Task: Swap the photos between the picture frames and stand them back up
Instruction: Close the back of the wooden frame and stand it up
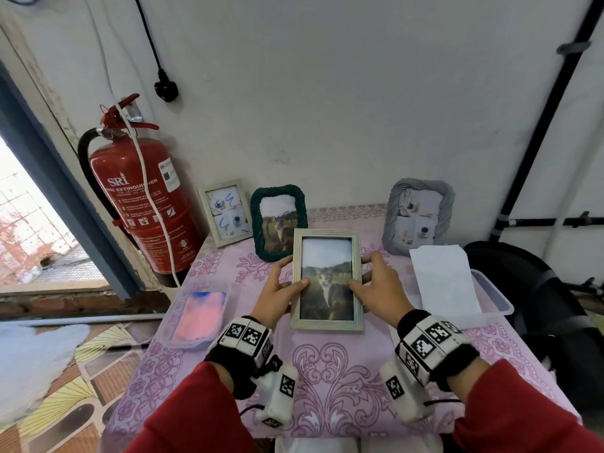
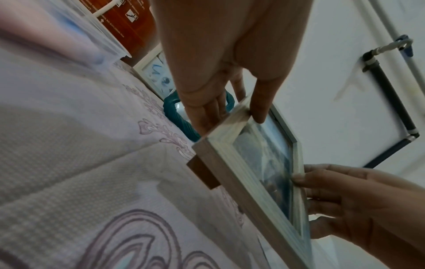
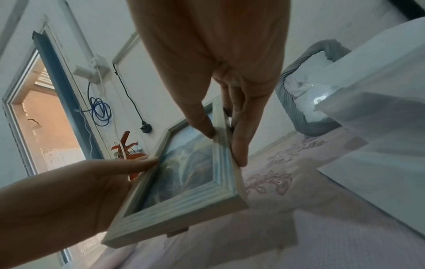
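White plastered wall (image 1: 327,93) behind the worktop, which wears a pink floral-patterned cloth (image 1: 327,371). Red cylindrical fire extinguisher (image 1: 143,204) stands at the worktop's left back corner, black hose, white cable draped over it. Black plug (image 1: 166,88) hangs on a black cord against the wall. Blue-grey door frame (image 1: 58,191) at left, daylight outside. Patterned tile floor (image 1: 65,387) lower left. Black pole (image 1: 542,125) at right.
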Demonstrator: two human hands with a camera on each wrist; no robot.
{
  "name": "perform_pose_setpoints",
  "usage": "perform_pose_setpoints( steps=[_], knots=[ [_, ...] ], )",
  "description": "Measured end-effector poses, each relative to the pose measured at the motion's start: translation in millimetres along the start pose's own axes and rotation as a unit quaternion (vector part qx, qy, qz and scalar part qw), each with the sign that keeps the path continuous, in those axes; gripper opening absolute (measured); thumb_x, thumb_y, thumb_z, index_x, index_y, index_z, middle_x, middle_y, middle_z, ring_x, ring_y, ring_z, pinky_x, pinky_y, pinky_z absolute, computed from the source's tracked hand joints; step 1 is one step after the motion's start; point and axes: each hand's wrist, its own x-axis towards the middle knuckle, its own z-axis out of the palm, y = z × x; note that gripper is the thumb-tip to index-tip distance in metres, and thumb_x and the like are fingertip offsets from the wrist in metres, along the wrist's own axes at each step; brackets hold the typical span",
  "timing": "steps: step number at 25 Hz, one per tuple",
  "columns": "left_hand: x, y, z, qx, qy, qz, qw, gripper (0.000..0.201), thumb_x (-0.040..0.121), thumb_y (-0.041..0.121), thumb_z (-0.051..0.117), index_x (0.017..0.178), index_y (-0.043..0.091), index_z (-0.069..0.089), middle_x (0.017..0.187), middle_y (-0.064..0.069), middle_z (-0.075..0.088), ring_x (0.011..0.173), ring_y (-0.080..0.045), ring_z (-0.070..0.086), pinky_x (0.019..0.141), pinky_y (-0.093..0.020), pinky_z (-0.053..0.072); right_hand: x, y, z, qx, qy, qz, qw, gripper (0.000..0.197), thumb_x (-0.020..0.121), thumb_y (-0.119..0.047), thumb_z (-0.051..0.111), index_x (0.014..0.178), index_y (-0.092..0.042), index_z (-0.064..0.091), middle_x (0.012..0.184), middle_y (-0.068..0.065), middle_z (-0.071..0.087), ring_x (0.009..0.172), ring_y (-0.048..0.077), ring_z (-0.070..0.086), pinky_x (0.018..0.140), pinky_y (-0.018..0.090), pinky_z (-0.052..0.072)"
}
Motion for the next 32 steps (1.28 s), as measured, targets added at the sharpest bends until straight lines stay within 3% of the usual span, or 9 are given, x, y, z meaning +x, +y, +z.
perform_pose_setpoints(
  steps=[4,7,9,14,18,20,25,28,32],
  knots=[
    [1,7,9,-0.046,-0.007,0.008,0.999,0.044,0.089,0.011,0.059,0.123,0.035,0.045,0.079,-0.004,0.073,0.072,-0.013,0.069,0.06,-0.028,0.056,3,-9,-12,0.033,0.019,0.008,0.999,0.037,0.081,-0.018,0.067,0.108,-0.018,0.042,0.072,-0.004,0.057,0.069,0.017,0.06,0.066,0.037,0.054],
    [7,15,14,-0.094,-0.026,0.015,0.995,0.045,0.091,0.009,0.055,0.125,0.035,0.045,0.09,-0.007,0.073,0.083,-0.021,0.068,0.086,-0.048,0.051,11,-19,-24,0.157,-0.005,0.042,0.987,0.041,0.082,-0.011,0.066,0.115,-0.016,0.042,0.076,0.003,0.057,0.068,0.015,0.059,0.056,0.022,0.049],
    [11,22,17,-0.123,-0.049,0.024,0.991,0.045,0.09,0.007,0.053,0.122,0.037,0.047,0.094,-0.008,0.074,0.085,-0.022,0.07,0.088,-0.05,0.05,15,-28,-31,0.249,-0.031,0.059,0.966,0.037,0.087,-0.01,0.061,0.117,-0.018,0.041,0.083,0.006,0.061,0.063,0.008,0.065,0.049,0.016,0.049],
    [19,32,25,-0.147,-0.086,0.04,0.985,0.044,0.087,0.01,0.055,0.118,0.04,0.048,0.098,-0.008,0.073,0.089,-0.023,0.07,0.072,-0.039,0.059,28,-38,-45,0.32,-0.027,0.08,0.943,0.025,0.092,-0.022,0.056,0.114,-0.019,0.044,0.107,0.016,0.064,0.08,0.022,0.064,0.076,0.04,0.054],
    [39,43,33,-0.11,-0.086,0.053,0.989,0.046,0.091,0.007,0.051,0.122,0.04,0.045,0.098,-0.004,0.074,0.088,-0.017,0.071,0.068,-0.033,0.058,46,-45,-56,0.345,-0.016,0.079,0.935,0.022,0.093,-0.018,0.055,0.111,-0.019,0.045,0.108,0.015,0.063,0.077,0.019,0.063,0.065,0.03,0.054],
    [52,56,33,-0.061,-0.069,0.068,0.993,0.053,0.089,0.004,0.055,0.131,0.033,0.042,0.105,-0.005,0.071,0.09,-0.015,0.07,0.068,-0.028,0.057,63,-48,-64,0.333,-0.004,0.058,0.941,0.019,0.092,-0.017,0.056,0.108,-0.022,0.045,0.113,0.018,0.061,0.082,0.022,0.063,0.071,0.032,0.056],
    [110,120,32,0.053,-0.047,0.138,0.988,0.065,0.09,0.0,0.053,0.145,0.025,0.028,0.128,0.002,0.05,0.103,-0.007,0.058,0.076,-0.018,0.053,128,-56,-77,0.235,0.03,0.0,0.972,0.018,0.094,-0.016,0.054,0.094,-0.029,0.041,0.112,0.023,0.059,0.083,0.027,0.061,0.078,0.043,0.054],
    [155,155,37,0.162,-0.039,0.143,0.976,0.056,0.094,0.011,0.051,0.145,0.023,0.03,0.142,-0.001,0.042,0.124,-0.016,0.045,0.095,-0.029,0.04,173,-51,-73,0.211,0.048,-0.01,0.976,0.017,0.094,-0.017,0.053,0.095,-0.027,0.04,0.105,0.021,0.06,0.073,0.023,0.062,0.072,0.04,0.055],
    [212,167,35,0.263,-0.041,0.126,0.955,0.051,0.097,0.022,0.046,0.145,0.021,0.03,0.153,0.002,0.029,0.141,-0.02,0.026,0.111,-0.034,0.027,224,-36,-57,0.226,0.07,0.0,0.972,0.016,0.094,-0.019,0.053,0.102,-0.02,0.04,0.109,0.025,0.058,0.09,0.03,0.061,0.086,0.054,0.052]
  ],
)
